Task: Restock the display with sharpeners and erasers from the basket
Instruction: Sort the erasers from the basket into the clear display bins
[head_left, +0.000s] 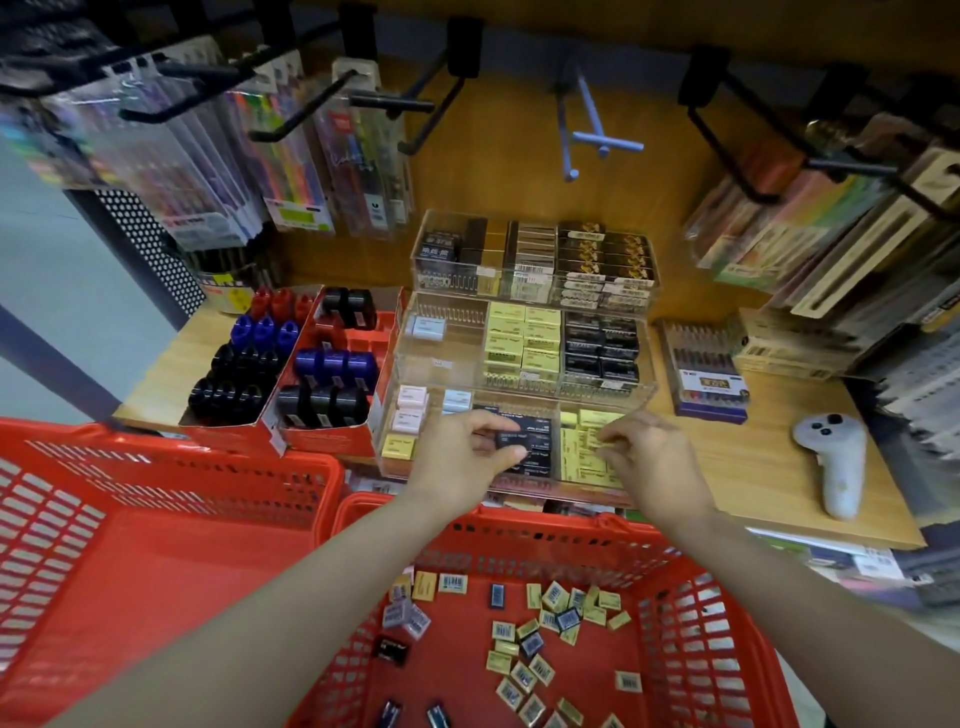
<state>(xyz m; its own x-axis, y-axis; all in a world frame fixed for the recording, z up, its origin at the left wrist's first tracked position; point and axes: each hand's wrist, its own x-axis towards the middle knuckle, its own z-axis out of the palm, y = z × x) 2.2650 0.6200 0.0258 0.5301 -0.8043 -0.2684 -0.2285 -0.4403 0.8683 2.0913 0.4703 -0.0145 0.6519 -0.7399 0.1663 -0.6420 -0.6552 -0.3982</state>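
My left hand (467, 447) pinches a black boxed eraser (522, 441) into the clear acrylic display tray (519, 486), right hand (644, 452) loosely curled w/ nothing held; next, prob. more from the red plastic basket (691, 623).

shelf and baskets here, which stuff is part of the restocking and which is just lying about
Job: red basket of loose erasers; clear tiered display; black erasers under left hand; right hand; sharpener boxes.

Lying about: white controller; pen box; hanging pen packs.

Single view — head-worn camera, wide-angle, looking forward and steeply down. Close over the red basket (519, 545); the tiered display (644, 384) and wooden shelf (779, 467) sit just beyond, peg hooks overhead.
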